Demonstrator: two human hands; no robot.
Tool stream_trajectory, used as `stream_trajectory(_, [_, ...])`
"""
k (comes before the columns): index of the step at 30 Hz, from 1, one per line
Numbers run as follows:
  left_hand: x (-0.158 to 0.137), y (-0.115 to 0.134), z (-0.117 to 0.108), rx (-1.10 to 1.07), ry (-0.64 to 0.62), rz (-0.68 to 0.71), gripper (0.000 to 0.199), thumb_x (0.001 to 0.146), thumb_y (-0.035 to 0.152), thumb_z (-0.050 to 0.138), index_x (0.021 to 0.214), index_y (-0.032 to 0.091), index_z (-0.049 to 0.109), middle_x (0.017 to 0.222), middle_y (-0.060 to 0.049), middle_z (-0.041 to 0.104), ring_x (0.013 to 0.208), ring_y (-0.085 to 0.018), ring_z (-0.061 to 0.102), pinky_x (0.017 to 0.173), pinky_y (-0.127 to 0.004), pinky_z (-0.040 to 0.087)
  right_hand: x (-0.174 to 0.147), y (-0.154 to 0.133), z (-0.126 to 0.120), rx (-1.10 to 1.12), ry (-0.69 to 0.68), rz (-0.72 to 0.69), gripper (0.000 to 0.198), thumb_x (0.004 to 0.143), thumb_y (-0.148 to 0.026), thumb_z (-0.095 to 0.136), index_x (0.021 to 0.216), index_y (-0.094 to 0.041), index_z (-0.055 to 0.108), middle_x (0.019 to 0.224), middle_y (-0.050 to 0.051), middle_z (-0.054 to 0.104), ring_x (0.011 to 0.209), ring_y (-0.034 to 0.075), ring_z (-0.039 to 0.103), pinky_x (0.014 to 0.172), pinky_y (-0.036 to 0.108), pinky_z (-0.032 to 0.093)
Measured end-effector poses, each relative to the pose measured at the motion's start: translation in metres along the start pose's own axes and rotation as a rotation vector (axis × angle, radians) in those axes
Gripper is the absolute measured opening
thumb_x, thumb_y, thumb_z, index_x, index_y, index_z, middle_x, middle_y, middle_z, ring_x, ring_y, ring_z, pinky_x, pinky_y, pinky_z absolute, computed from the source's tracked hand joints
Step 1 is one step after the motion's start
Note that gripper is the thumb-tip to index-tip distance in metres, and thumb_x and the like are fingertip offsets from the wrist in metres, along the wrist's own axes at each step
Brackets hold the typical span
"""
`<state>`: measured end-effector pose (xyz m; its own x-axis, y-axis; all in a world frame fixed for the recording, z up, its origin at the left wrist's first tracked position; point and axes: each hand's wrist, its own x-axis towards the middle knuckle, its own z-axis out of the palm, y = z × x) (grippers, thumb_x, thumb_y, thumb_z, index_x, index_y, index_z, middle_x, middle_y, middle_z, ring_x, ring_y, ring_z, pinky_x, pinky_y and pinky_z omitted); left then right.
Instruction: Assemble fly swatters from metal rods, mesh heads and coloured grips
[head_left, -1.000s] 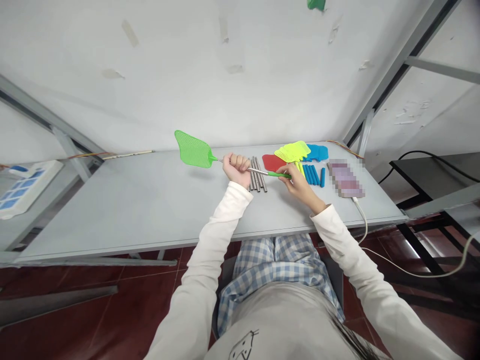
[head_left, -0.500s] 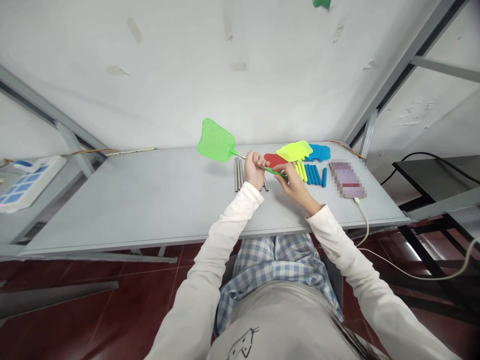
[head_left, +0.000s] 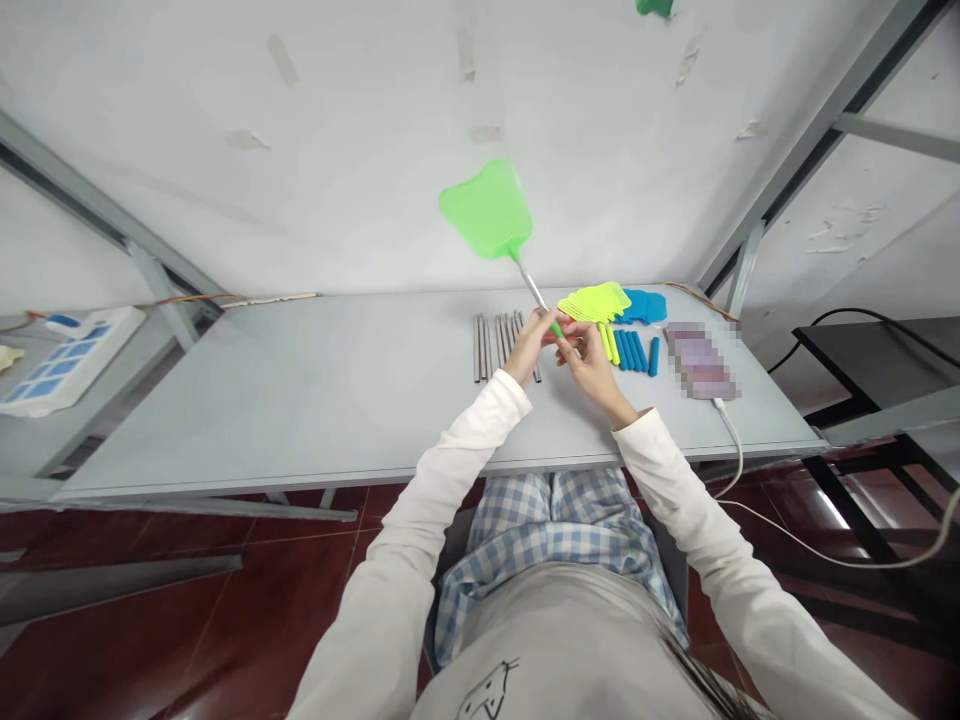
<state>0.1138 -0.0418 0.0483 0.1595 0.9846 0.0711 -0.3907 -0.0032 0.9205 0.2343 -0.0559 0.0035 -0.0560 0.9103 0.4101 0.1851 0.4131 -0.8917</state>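
Observation:
A fly swatter (head_left: 491, 212) with a bright green mesh head, a metal rod and a green handle tilts up and away from me over the table. My left hand (head_left: 529, 345) closes round it where the rod meets the handle. Fingers of my right hand (head_left: 589, 360) grip the green handle lower down, close beside the left. Several metal rods (head_left: 481, 350) lie side by side just left of my hands. To the right are yellow handles (head_left: 610, 344) and blue handles (head_left: 634, 351), below yellow swatter heads (head_left: 596, 300) and blue swatter heads (head_left: 643, 306). Red pieces are mostly hidden behind my hands.
The grey table (head_left: 315, 390) stands against a white wall. A blurred-out phone (head_left: 703, 360) lies at its right end, with a white cable (head_left: 739, 450) hanging over the front edge. Metal frame posts (head_left: 746, 265) rise at both sides. A white-and-blue tray (head_left: 71, 365) sits far left.
The swatter has swung from pointing left to pointing more upright, its head now higher and further right. My left hand has shifted right along it, closer to my right hand.

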Motion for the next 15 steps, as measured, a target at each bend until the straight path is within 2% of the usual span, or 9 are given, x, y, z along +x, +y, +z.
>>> stream_trajectory(3, [-0.005, -0.006, -0.008, 0.131, -0.012, -0.014, 0.028, 0.094, 0.045, 0.055, 0.085, 0.019, 0.054, 0.086, -0.001, 0.063, 0.076, -0.01, 0.062, 0.068, -0.02, 0.049, 0.006, -0.003, -0.003, -0.097, -0.021, 0.005, 0.042, 0.088, -0.066, 0.049, 0.097, -0.025, 0.051, 0.105, 0.006, 0.057, 0.097, 0.019, 0.056, 0.082, 0.035, 0.05])
stream_trajectory(6, [-0.011, -0.007, -0.024, 0.2, -0.012, -0.085, 0.032, 0.097, 0.05, 0.046, 0.086, 0.02, 0.045, 0.079, -0.001, 0.062, 0.062, -0.01, 0.061, 0.057, -0.021, 0.049, 0.021, -0.007, -0.012, -0.165, 0.072, 0.073, 0.047, 0.088, -0.069, 0.046, 0.092, -0.024, 0.058, 0.104, 0.006, 0.061, 0.105, 0.021, 0.054, 0.092, 0.038, 0.047])
stream_trajectory(8, [-0.017, -0.007, -0.035, 0.265, -0.102, -0.177, 0.032, 0.097, 0.052, 0.044, 0.087, 0.021, 0.043, 0.068, 0.003, 0.057, 0.048, -0.009, 0.055, 0.046, -0.02, 0.046, 0.038, -0.008, -0.017, -0.027, 0.112, 0.192, 0.049, 0.087, -0.07, 0.046, 0.098, -0.024, 0.059, 0.108, 0.006, 0.063, 0.105, 0.02, 0.057, 0.089, 0.035, 0.049])
stream_trajectory(11, [-0.031, -0.007, -0.047, 0.35, -0.226, -0.228, 0.03, 0.097, 0.051, 0.045, 0.088, 0.022, 0.045, 0.058, 0.008, 0.044, 0.039, -0.006, 0.041, 0.037, -0.017, 0.037, 0.066, -0.008, -0.017, 0.25, 0.07, 0.394, 0.057, 0.083, -0.074, 0.049, 0.104, -0.022, 0.06, 0.101, 0.009, 0.068, 0.093, 0.021, 0.063, 0.077, 0.033, 0.054])
stream_trajectory(15, [-0.047, -0.008, -0.052, 0.356, -0.222, -0.262, 0.029, 0.095, 0.051, 0.048, 0.088, 0.023, 0.047, 0.058, 0.01, 0.035, 0.036, -0.004, 0.029, 0.032, -0.013, 0.024, 0.091, -0.004, -0.007, 0.46, 0.107, 0.448, 0.048, 0.082, -0.068, 0.057, 0.103, -0.025, 0.06, 0.099, 0.006, 0.071, 0.087, 0.021, 0.066, 0.073, 0.036, 0.057])
